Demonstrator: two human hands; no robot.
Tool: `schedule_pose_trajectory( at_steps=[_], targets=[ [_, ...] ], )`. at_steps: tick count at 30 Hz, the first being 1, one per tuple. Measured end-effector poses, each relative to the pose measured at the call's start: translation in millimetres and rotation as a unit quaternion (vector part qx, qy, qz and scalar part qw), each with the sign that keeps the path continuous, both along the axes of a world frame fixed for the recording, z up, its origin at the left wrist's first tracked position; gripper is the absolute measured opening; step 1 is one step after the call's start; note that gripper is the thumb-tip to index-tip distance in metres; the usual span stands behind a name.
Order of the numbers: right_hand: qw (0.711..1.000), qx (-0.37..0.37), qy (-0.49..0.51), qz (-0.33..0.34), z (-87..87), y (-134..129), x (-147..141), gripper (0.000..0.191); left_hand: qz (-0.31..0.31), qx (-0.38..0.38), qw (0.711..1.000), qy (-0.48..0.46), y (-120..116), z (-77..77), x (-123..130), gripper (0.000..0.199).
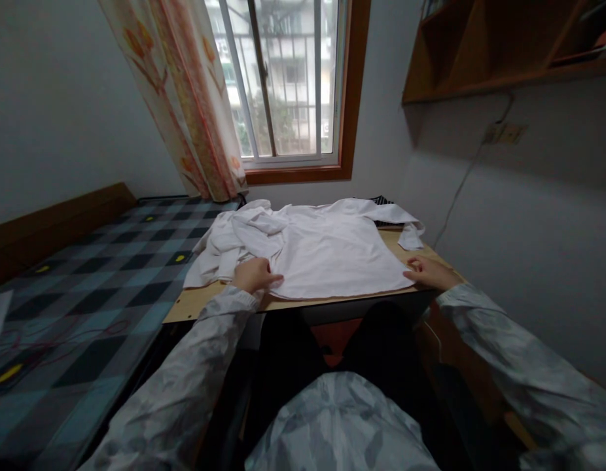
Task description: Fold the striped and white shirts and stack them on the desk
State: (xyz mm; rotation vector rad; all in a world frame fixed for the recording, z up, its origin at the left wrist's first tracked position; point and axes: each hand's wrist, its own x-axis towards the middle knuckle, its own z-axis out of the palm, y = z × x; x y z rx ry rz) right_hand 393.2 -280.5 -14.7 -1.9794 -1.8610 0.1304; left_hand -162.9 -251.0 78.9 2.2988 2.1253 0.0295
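A bed (114,261) with a checked cover stands at the far left, beside the table (188,307). Next, rumpled white clothes (217,245) lie on the table's left part. The left hand (256,275) pinches the near left corner of a white shirt (332,252), which lies spread on the table below the window (288,85). One sleeve (394,214) reaches right, its end bent toward the person. The right hand (428,271) pinches the shirt's near right corner between thumb and fingers.
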Motion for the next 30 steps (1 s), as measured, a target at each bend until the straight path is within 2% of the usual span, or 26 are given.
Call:
schedule_pose_trajectory(
  at_steps=[3,6,9,10,12,15,18,22,26,30],
  targets=[
    [0.995,0.021,-0.096,-0.007,18.6,13.7,-23.9,0.057,-0.051,0.081,0.995,0.008,14.2,14.8,23.2,0.041],
    [0.985,0.084,-0.123,0.085,31.6,40.1,-71.3,0.054,-0.181,0.143,0.973,-0.020,40.6,13.0,58.9,0.040],
    [0.973,0.092,-0.087,0.190,34.2,71.5,-125.5,0.059,-0.284,0.174,0.942,-0.048,69.9,-5.0,94.4,0.051],
    [0.970,0.088,-0.083,0.212,33.7,81.4,-141.6,0.062,-0.301,0.181,0.935,-0.053,78.6,-13.0,103.0,0.053],
    [0.964,0.069,-0.083,0.241,32.2,99.0,-167.2,0.068,-0.308,0.185,0.932,-0.054,93.5,-29.8,112.9,0.059],
    [0.957,0.049,-0.075,0.274,27.9,118.6,-186.7,0.069,-0.316,0.167,0.933,-0.044,109.5,-53.7,110.2,0.070],
    [0.954,0.033,-0.078,0.289,17.5,130.6,-184.6,0.071,-0.313,0.107,0.942,-0.054,119.1,-71.9,96.8,0.076],
    [0.957,-0.014,-0.078,0.281,-4.0,138.2,-158.2,0.070,-0.274,0.049,0.958,-0.073,121.9,-83.1,81.1,0.081],
    [0.965,-0.007,-0.072,0.252,-20.6,137.1,-120.7,0.068,-0.251,0.062,0.963,-0.079,115.4,-86.0,69.1,0.076],
    [0.973,0.004,-0.087,0.214,-27.0,128.6,-90.8,0.069,-0.240,0.095,0.963,-0.079,106.9,-90.6,55.4,0.074]
  ],
)
